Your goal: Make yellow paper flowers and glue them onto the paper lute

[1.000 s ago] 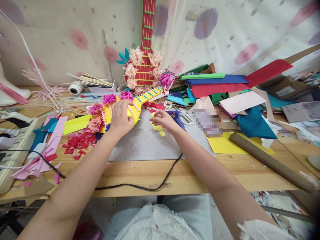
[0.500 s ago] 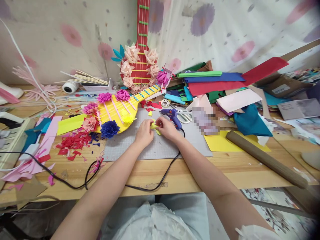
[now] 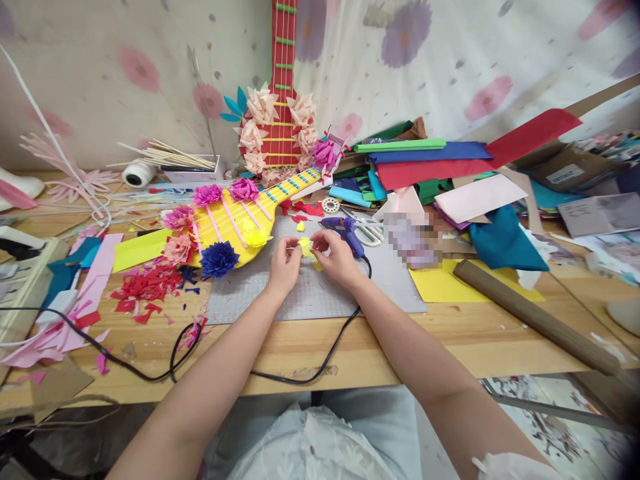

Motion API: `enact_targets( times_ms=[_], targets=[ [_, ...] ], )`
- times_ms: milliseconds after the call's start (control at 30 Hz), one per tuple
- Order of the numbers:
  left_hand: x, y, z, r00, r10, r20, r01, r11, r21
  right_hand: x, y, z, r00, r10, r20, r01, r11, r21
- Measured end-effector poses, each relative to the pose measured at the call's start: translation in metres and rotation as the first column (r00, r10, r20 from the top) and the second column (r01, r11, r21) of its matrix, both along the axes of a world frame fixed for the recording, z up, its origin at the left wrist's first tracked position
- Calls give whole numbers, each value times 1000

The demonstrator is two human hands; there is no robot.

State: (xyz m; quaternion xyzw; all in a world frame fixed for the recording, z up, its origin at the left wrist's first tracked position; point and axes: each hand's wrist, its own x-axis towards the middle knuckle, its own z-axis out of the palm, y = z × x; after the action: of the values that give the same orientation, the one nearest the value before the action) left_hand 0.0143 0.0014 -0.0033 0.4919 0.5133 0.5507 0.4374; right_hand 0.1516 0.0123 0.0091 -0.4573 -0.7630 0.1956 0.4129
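Observation:
My left hand (image 3: 285,261) and my right hand (image 3: 336,252) meet over a grey cutting mat (image 3: 310,297), both pinching a small yellow paper piece (image 3: 306,247) between their fingertips. Just left of my hands lies a yellow paper guitar (image 3: 235,223) decorated with pink, magenta, dark blue and yellow paper flowers. A blue glue gun (image 3: 345,230) rests right behind my right hand, its black cord (image 3: 320,360) running along my right forearm and over the table edge.
A red paper guitar (image 3: 280,100) leans against the flowered cloth wall. Stacked coloured paper sheets (image 3: 430,163) and scissors (image 3: 367,230) lie at the right, a brown paper roll (image 3: 535,317) at the front right. Red scraps (image 3: 145,287) and pink strips litter the left.
My left hand left the yellow guitar's body and came right to join my right hand on the yellow paper piece. Both hands have lifted it slightly since half a second ago.

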Motion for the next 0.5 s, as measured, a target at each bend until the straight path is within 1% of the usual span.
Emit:
enact_targets(
  times_ms=[67,133,200,333,400,433,467,500],
  targets=[
    [0,1,5,988,-26,155,51,986,-156,-1,-3,4,998,23,61,-26,998,62],
    [0,1,10,967,-52,251,118,959,-256,-1,-5,6,990,34,135,-49,993,105],
    [-1,0,14,956,-59,286,146,944,-295,-2,-5,5,984,43,174,-65,990,124],
    [-2,-2,16,949,-73,308,166,943,-290,0,-4,5,985,71,156,-86,992,95],
    [-3,-3,15,946,-63,319,156,949,-276,7,-4,11,987,98,124,-101,995,16],
    [-3,-3,14,946,-53,320,144,953,-267,14,-4,16,987,123,105,-118,992,-54],
    [-3,-3,14,947,-44,317,130,958,-256,22,-5,22,984,155,86,-141,979,-146],
    [-3,-3,13,950,-36,311,117,962,-246,32,-5,28,979,194,68,-171,952,-254]
  ],
)
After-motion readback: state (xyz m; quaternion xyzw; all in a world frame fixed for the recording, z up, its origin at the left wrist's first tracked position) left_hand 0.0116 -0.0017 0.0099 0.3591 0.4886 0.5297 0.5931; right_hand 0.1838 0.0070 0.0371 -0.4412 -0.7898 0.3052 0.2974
